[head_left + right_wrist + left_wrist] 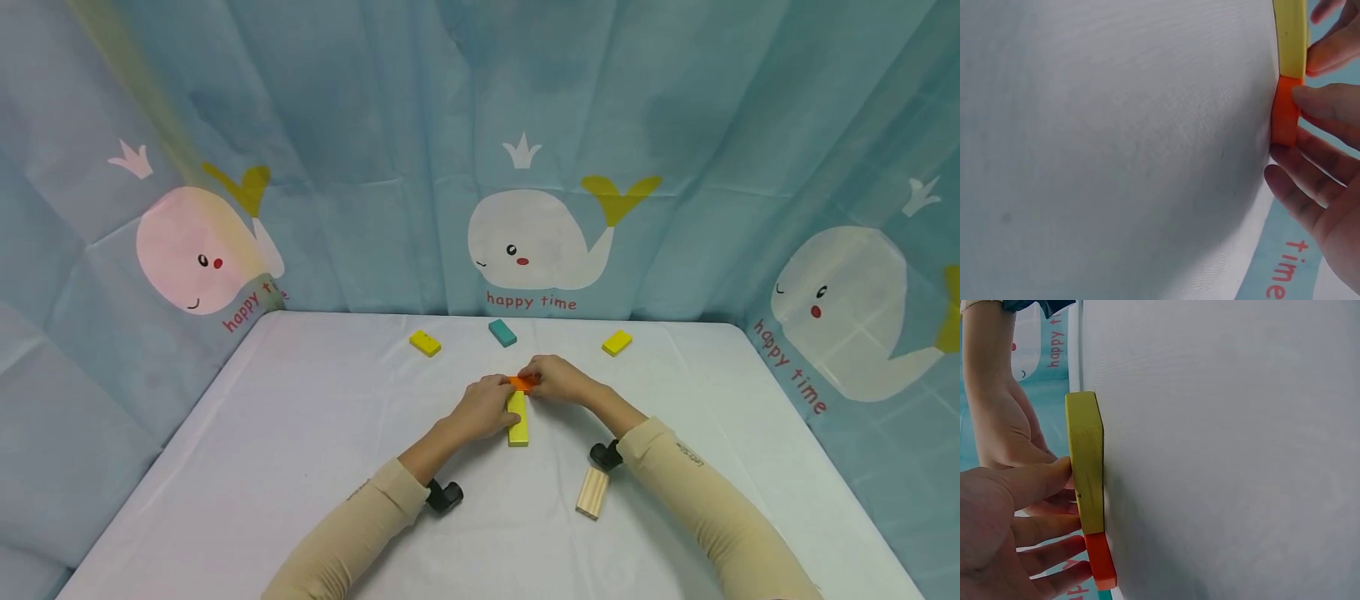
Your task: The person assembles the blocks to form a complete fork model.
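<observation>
Watching remotely, I had a white tabletop [337, 400] before me, enclosed by a pale blue curtain [390, 125]; whales, crowns and red "happy time" lettering were printed on the cloth, which hung in soft folds. Along the tabletop's far side lay a back-left yellow brick [425, 342], a teal brick [502, 332] and a back-right yellow brick [617, 342], well apart from one another; nearer me, the head view alone gave me a striped wooden block [592, 493], just beside the right sleeve [690, 483].

At the middle, the yellow block [518, 435] lay with its far end against the orange block [1284, 115]; my left hand [480, 407] touched both with thumb and fingers spread, while my right hand [557, 379] pinched the orange block. The head view left the orange block partly covered by fingers; the right wrist view showed the thumb on its face and a fingertip at its end; the left wrist view showed a small dark mark on the yellow block and fingers along both pieces.
</observation>
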`<state>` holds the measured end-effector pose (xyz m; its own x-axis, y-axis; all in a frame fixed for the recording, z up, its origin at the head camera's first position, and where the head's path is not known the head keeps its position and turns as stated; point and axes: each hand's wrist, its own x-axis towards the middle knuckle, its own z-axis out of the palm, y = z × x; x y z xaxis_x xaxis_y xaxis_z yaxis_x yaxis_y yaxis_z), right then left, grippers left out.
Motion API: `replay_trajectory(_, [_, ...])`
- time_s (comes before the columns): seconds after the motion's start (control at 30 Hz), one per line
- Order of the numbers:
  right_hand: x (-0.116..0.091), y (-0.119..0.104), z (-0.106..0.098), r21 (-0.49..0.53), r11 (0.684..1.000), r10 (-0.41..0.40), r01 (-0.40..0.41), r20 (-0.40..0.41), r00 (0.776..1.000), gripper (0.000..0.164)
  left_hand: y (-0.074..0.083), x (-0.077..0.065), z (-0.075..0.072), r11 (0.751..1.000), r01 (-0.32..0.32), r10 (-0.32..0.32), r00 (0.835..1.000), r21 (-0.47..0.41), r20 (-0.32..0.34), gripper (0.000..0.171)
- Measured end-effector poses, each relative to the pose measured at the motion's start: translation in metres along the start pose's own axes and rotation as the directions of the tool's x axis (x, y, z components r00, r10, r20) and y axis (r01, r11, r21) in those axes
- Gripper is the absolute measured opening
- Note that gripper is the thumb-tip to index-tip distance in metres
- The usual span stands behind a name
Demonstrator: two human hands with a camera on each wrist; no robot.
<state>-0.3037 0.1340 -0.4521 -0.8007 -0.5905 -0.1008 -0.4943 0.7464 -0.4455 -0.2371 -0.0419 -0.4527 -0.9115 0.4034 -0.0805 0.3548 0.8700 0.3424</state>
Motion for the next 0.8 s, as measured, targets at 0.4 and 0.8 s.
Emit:
replay_trajectory(0.4, [-0.022,-0.001,-0.010,0.043,0.997,0.072,-0.071,-0.024,0.997,0.033,0.000,-0.002,0.000,1.000,-0.004,0.004,1.000,0.001,-0.013,0.051])
replay_trajectory(0.8, [-0.075,0.006,-0.022,0.091,0.995,0.048,-0.041,-0.073,0.996,0.036,-0.001,-0.001,0.001,0.999,-0.012,0.012,1.000,0.034,0.016,0.046])
